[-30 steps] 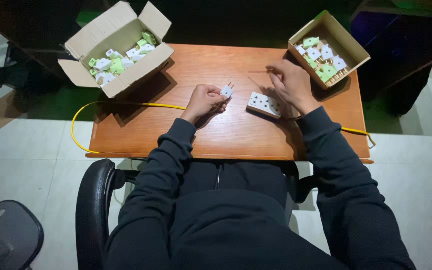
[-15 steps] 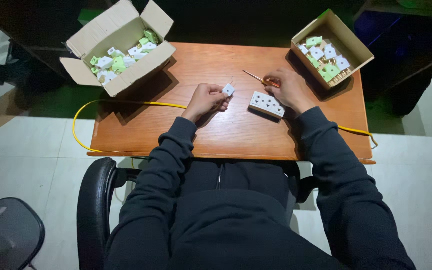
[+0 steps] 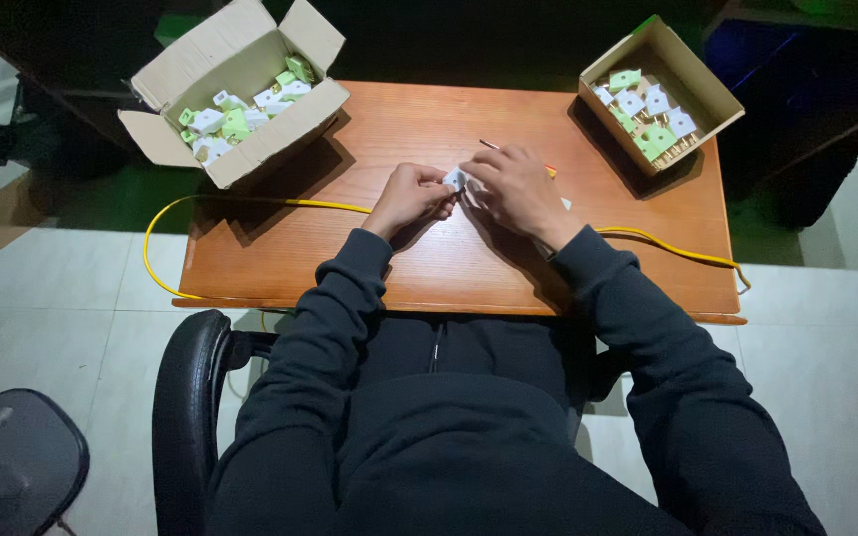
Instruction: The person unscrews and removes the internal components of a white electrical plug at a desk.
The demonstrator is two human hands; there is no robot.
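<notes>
A small open carton (image 3: 659, 94) and a yellow cable (image 3: 647, 241) are borne by the wooden table (image 3: 449, 268), right of a larger carton (image 3: 240, 99).

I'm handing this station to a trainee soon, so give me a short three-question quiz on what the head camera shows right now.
1. True or false: both hands meet at the small white part over the middle of the wooden table.
2. Which box stands at the table's far corner on the person's right? A) the small open box with white and green parts B) the large flapped box C) a closed box
3. What colour is the cable that runs across the table?

Key: 1 true, the left hand and right hand both touch it; 2 A; 3 yellow.
</notes>
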